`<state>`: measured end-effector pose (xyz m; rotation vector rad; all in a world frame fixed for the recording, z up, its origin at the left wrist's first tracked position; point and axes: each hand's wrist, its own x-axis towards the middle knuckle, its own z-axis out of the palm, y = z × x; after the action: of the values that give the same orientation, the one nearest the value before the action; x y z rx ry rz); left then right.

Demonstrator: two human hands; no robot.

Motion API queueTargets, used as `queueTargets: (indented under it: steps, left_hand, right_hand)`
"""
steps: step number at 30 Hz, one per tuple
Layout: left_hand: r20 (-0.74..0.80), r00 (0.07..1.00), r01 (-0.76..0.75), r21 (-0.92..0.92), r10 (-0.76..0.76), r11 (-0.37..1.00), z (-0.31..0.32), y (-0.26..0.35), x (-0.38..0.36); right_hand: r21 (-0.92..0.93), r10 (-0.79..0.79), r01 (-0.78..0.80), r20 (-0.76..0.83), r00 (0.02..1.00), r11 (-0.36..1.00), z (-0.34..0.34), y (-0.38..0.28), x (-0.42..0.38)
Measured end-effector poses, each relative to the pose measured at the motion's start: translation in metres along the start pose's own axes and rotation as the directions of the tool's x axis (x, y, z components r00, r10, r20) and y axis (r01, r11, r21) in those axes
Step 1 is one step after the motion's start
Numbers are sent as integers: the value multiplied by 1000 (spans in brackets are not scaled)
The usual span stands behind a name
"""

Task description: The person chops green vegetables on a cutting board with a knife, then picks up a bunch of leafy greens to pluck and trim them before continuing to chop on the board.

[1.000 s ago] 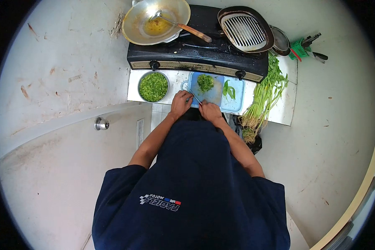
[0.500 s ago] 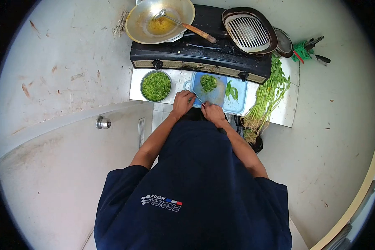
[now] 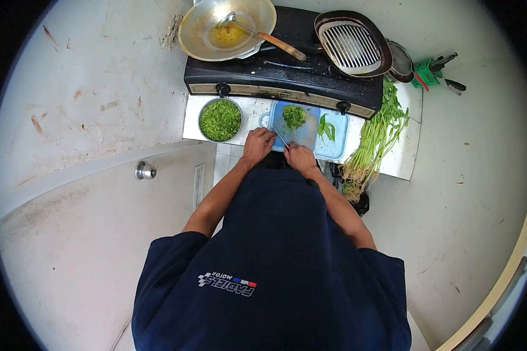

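Observation:
My right hand (image 3: 299, 158) grips a knife (image 3: 280, 138) whose blade slants up-left over the near edge of a blue cutting board (image 3: 337, 140). My left hand (image 3: 257, 144) rests with curled fingers at the board's near-left corner, close to the blade; what it holds is too small to see. A small heap of chopped greens (image 3: 294, 116) lies on the board's far half. A few whole leaves (image 3: 325, 128) lie to its right.
A steel bowl of chopped greens (image 3: 219, 120) stands left of the board. Behind it a black stove (image 3: 281, 79) carries a wok with a spatula (image 3: 227, 27) and a grill pan (image 3: 349, 43). A bundle of long leafy stems (image 3: 373, 137) lies at the right. A door knob (image 3: 144, 171) is lower left.
The view has shifted slightly. Both hands stay at the board's near edge with the knife between them; the heap of chopped greens looks the same.

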<state>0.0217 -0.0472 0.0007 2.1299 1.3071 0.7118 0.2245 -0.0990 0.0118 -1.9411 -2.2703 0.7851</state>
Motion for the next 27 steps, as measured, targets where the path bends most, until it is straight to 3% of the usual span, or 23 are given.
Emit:
queueTargets:
  steps: [6,14,27]
  left_hand:
    - [27,999,31,-30,-31,999,-2,1,0]
    - [17,999,47,7,-47,999,-1,1,-3]
    - [29,1000,-6,43,5,999,-2,0,-8]
  right_hand:
    - [25,24,-25,3,1000,999,-5,3,-1]
    - [-14,-61,61,13,998,998,-1,2,-4]
    - [-42,-70,70,6,998,997,0,-1,3]
